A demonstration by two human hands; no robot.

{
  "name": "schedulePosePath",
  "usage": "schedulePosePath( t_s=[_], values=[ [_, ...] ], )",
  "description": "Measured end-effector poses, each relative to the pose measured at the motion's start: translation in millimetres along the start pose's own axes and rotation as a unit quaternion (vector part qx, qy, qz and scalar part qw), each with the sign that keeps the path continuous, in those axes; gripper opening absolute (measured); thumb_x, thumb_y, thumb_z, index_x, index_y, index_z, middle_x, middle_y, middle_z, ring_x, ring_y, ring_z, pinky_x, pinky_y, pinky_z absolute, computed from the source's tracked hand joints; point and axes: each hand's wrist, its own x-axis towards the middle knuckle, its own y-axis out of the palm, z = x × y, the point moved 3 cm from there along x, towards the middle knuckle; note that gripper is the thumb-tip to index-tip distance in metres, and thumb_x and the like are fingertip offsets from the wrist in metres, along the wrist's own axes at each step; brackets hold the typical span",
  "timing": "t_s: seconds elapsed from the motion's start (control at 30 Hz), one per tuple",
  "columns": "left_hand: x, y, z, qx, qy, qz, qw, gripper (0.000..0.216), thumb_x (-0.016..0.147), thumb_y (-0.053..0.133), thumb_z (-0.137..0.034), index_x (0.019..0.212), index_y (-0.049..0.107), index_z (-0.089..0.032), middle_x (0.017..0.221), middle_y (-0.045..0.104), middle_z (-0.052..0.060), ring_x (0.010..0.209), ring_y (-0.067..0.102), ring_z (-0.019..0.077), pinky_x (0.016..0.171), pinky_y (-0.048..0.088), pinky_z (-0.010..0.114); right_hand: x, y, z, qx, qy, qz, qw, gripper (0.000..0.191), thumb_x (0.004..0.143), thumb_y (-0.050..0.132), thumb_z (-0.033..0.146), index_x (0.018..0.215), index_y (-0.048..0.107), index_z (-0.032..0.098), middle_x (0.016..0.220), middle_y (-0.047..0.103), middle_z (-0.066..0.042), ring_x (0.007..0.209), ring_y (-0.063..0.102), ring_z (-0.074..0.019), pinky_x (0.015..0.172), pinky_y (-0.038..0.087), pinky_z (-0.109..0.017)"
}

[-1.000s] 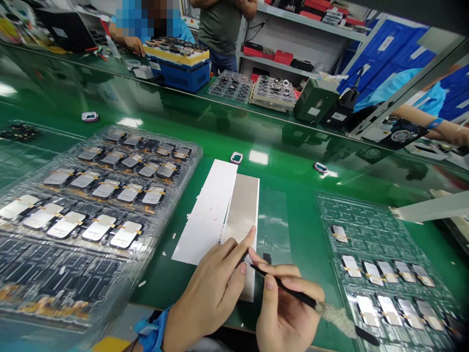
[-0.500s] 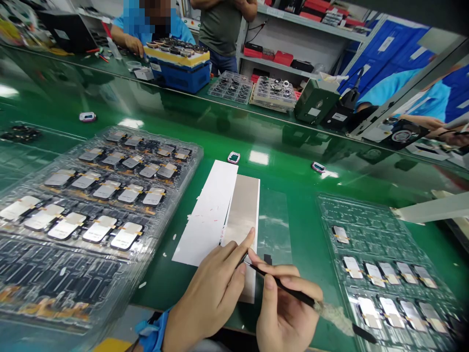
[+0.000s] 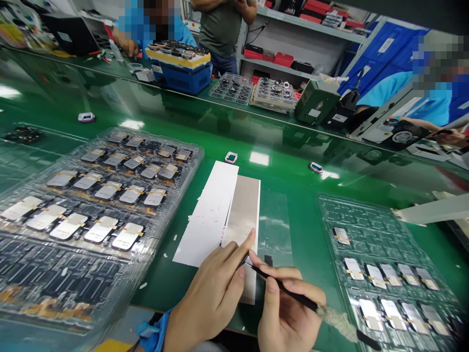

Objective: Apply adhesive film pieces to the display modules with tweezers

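My left hand, with a blue band at its wrist, is closed in a pinch over the lower part of a grey-brown strip. A small dark part shows at its fingertips, mostly hidden by the fingers. In my right hand are slim black tweezers, their back part wrapped in pale tape. The metal tip points at the dark part; whether it touches cannot be told. Beside the strip lies a white sheet with small red and white scraps on it.
A large clear tray of small screen modules stands at left, another tray at right. Small pink-rimmed cases lie farther back. Behind the bench are people, a blue box and a green box.
My right hand and the tweezers have shifted slightly right. My left hand keeps its pinch. Across the bench, a seated person's hand has moved slightly.
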Motion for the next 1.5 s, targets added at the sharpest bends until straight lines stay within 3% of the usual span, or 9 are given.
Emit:
schedulePosePath(
  t_s=[0.17, 0.4, 1.07, 1.5],
  values=[
    [1.8, 1.2, 1.9, 0.000, -0.014, 0.007, 1.000, 0.058, 0.102, 0.028, -0.021, 0.156, 0.014, -0.036, 0.106, 0.061, 0.005, 0.099, 0.058, 0.0235, 0.087, 0.051, 0.037, 0.7, 0.8, 0.7, -0.001, 0.000, -0.004, 1.000, 0.022, 0.090, 0.053, 0.000, 0.099, 0.048, 0.020, 0.086, 0.066, -0.001, 0.084, 0.071, -0.0124, 0.079, 0.063, -0.030],
    [1.3, 1.4, 1.4, -0.008, -0.024, 0.014, 1.000, 0.056, 0.103, 0.026, -0.022, 0.157, 0.016, -0.032, 0.103, 0.060, 0.007, 0.097, 0.058, 0.0240, 0.087, 0.050, 0.038, -0.4, 2.0, 0.4, -0.007, 0.005, 0.001, 1.000, 0.020, 0.091, 0.053, 0.003, 0.098, 0.046, 0.021, 0.084, 0.067, -0.002, 0.083, 0.072, -0.0161, 0.076, 0.065, -0.036],
    [1.3, 2.2, 2.5, -0.018, -0.023, 0.018, 0.999, 0.058, 0.102, 0.028, -0.021, 0.156, 0.014, -0.035, 0.104, 0.058, 0.006, 0.096, 0.056, 0.0246, 0.089, 0.049, 0.042, 0.0, 2.7, 1.1, -0.006, -0.009, 0.002, 1.000, 0.026, 0.089, 0.051, -0.003, 0.100, 0.047, 0.020, 0.088, 0.067, -0.001, 0.086, 0.071, -0.0120, 0.081, 0.061, -0.027],
    [0.8, 2.7, 3.5, 0.000, -0.025, 0.016, 1.000, 0.059, 0.102, 0.026, -0.022, 0.156, 0.009, -0.037, 0.103, 0.059, 0.005, 0.093, 0.057, 0.0245, 0.085, 0.050, 0.042, 1.2, 2.2, 0.3, -0.016, -0.017, 0.000, 1.000, 0.025, 0.088, 0.053, -0.003, 0.098, 0.048, 0.019, 0.086, 0.068, -0.002, 0.084, 0.071, -0.0137, 0.078, 0.063, -0.029]
  ],
)
